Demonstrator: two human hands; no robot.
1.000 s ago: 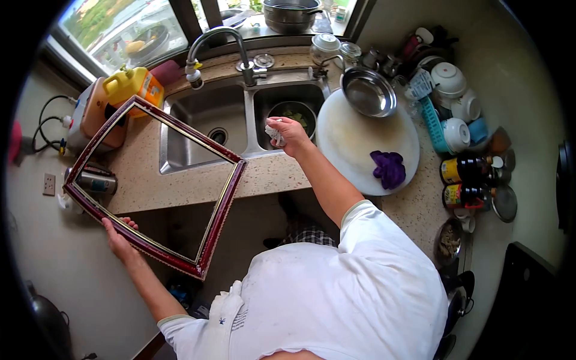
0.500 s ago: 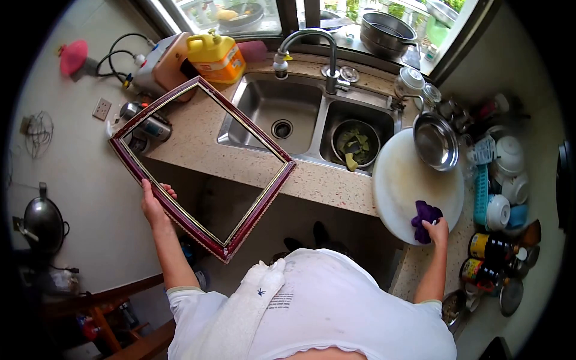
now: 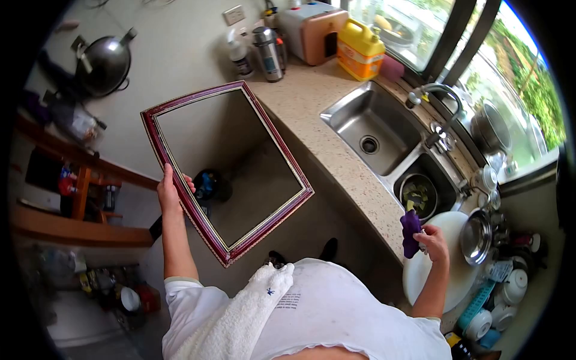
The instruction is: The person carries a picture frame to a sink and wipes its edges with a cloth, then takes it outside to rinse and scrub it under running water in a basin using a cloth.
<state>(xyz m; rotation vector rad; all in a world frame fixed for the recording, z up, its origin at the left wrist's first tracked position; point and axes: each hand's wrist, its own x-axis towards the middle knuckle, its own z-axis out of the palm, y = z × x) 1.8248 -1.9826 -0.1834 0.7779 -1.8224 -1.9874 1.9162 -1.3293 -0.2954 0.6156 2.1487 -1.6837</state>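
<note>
My left hand point(image 3: 171, 191) grips the left side of an empty picture frame point(image 3: 268, 225), dark red with a pale gold inner edge. Through its opening I see the wall and floor. In my right hand point(image 3: 433, 243) is a crumpled purple cloth point(image 3: 410, 234), pinched by the fingers and raised over the near edge of the counter. Beneath and beyond that hand lies a round white cutting board point(image 3: 447, 276). A white towel point(image 3: 240, 306) hangs over my left shoulder and chest.
A speckled counter point(image 3: 312, 114) runs along the window with a double sink point(image 3: 360, 123); a pot point(image 3: 418, 195) with green pieces sits in its smaller basin. A yellow jug point(image 3: 360, 51), a steel thermos point(image 3: 268, 57) and a spray bottle point(image 3: 239, 54) stand at the far end. A metal bowl point(image 3: 476, 238) rests by the board.
My view has turned left. The purple cloth has come up off the cutting board in my right hand. The picture frame, still in my left hand, is now away from the counter, over the floor.
</note>
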